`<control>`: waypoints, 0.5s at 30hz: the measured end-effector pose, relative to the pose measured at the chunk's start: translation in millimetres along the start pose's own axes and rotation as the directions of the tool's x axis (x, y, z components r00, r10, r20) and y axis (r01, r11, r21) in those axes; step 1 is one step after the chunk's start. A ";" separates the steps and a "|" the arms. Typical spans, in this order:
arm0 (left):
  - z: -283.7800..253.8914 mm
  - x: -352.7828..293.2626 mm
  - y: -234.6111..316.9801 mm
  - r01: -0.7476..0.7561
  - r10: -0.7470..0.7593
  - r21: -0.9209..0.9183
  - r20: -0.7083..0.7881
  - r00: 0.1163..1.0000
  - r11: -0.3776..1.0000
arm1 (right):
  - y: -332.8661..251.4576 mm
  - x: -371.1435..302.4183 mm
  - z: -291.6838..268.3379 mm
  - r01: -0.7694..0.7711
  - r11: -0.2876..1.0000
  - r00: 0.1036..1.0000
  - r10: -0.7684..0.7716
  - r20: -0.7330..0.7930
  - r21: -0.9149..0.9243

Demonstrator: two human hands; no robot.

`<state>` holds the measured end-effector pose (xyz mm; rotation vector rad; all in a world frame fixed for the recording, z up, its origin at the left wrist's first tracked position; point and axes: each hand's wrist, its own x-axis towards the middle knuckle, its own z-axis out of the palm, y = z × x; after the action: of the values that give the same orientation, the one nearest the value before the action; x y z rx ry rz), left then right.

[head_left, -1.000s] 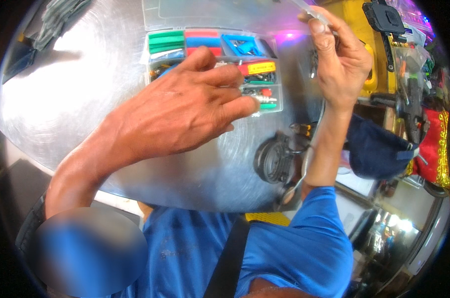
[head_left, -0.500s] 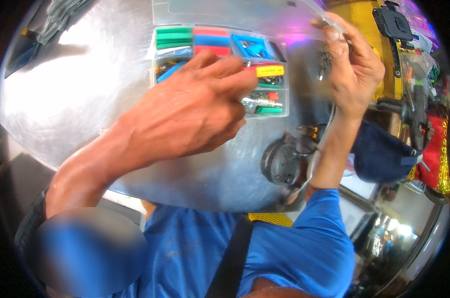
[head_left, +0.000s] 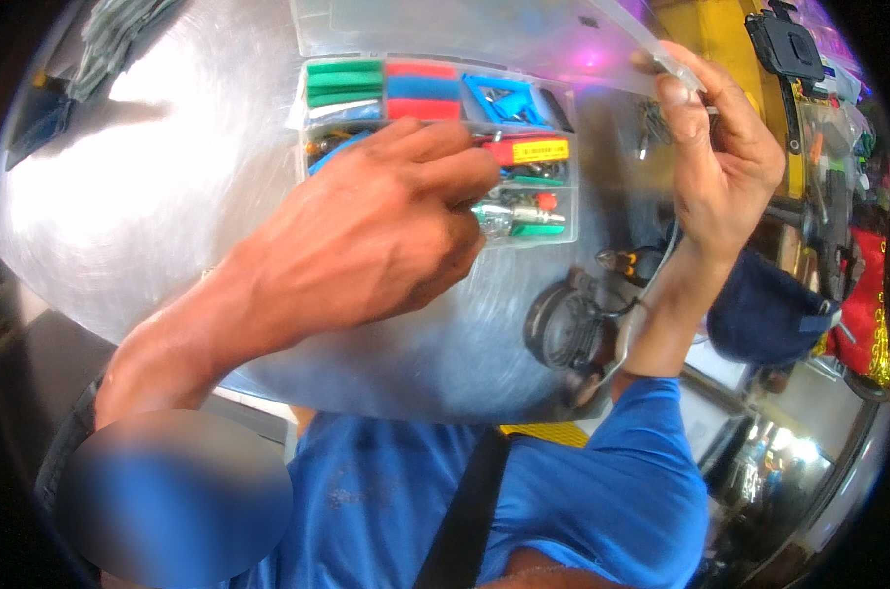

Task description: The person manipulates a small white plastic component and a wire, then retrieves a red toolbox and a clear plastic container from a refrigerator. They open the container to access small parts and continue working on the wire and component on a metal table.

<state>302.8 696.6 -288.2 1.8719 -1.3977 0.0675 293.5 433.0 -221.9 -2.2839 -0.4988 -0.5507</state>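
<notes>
A clear compartment box [head_left: 574, 211] lies on the metal table, its lid [head_left: 445, 29] raised at the far side. My left hand [head_left: 396, 216] is over its middle and near rows, fingers curled together; their tips are hidden, so I cannot tell what they hold. Beside those fingers lies a red item with a yellow label [head_left: 538, 150]. Green sleeves [head_left: 345, 83], red and blue sleeves [head_left: 422, 88] and a blue triangular frame [head_left: 509, 100] fill the far row. My right hand [head_left: 725, 147] pinches a clear plastic edge [head_left: 675, 69] between thumb and fingers, above the table's right side.
Below my right forearm are a round black device [head_left: 563, 329] and orange-black pliers [head_left: 617, 261]. A dark blue cap [head_left: 769, 309] sits to the right, near a red cloth [head_left: 862, 294] and a black clip holder [head_left: 783, 44]. Grey cloth [head_left: 121, 39] lies at far left.
My left hand has drawn slightly back from the red item. My right hand, with the clear edge, has shifted a little right. The whole view has also moved slightly.
</notes>
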 end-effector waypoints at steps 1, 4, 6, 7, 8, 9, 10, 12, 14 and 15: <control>1.1 0.8 -0.8 -0.001 0.001 -0.001 -0.027 1.000 1.000 | -4.1 1.1 -2.2 0.017 1.000 0.999 -0.017 0.030 -0.008; 3.8 -1.1 -2.3 0.039 -0.040 -0.006 -0.092 0.995 0.999 | -15.6 0.7 -8.0 -0.051 0.997 0.993 0.057 0.108 -0.058; 0.0 -0.5 -1.1 0.095 -0.096 -0.018 -0.110 0.989 0.995 | -22.0 0.7 -13.4 -0.090 0.990 0.982 0.106 0.155 -0.106; -2.1 0.6 -0.4 0.118 -0.118 -0.005 -0.110 0.987 0.993 | -24.8 1.5 -16.3 -0.088 0.987 0.978 0.111 0.178 -0.131; -4.2 1.9 0.3 0.142 -0.140 0.009 -0.109 0.984 0.990 | -25.9 1.7 -18.4 -0.085 0.984 0.972 0.116 0.202 -0.156; -5.6 1.5 0.2 0.164 -0.161 0.020 -0.113 0.981 0.986 | -26.5 1.9 -19.3 -0.059 0.990 0.973 0.087 0.215 -0.131; -4.7 -0.5 -0.9 0.130 -0.126 0.037 -0.098 0.987 0.991 | -27.2 2.3 -20.5 -0.027 0.990 0.970 0.059 0.235 -0.137; -1.2 -4.6 -3.6 0.060 -0.056 0.068 -0.068 0.996 0.996 | -28.5 3.7 -22.3 0.038 0.988 0.962 0.004 0.274 -0.151; -0.4 -5.7 6.2 0.091 -0.090 0.163 -0.016 0.996 0.982 | -29.6 5.3 -20.4 0.043 0.989 0.967 -0.005 0.253 -0.145; 0.1 -6.6 11.6 0.100 -0.104 0.208 0.013 0.994 0.973 | -30.5 5.1 -20.0 0.041 0.989 0.971 -0.005 0.240 -0.144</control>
<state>290.5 700.8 -285.0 2.1197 -1.3505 0.1452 277.8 439.8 -189.3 -2.5054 -0.6196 -0.3339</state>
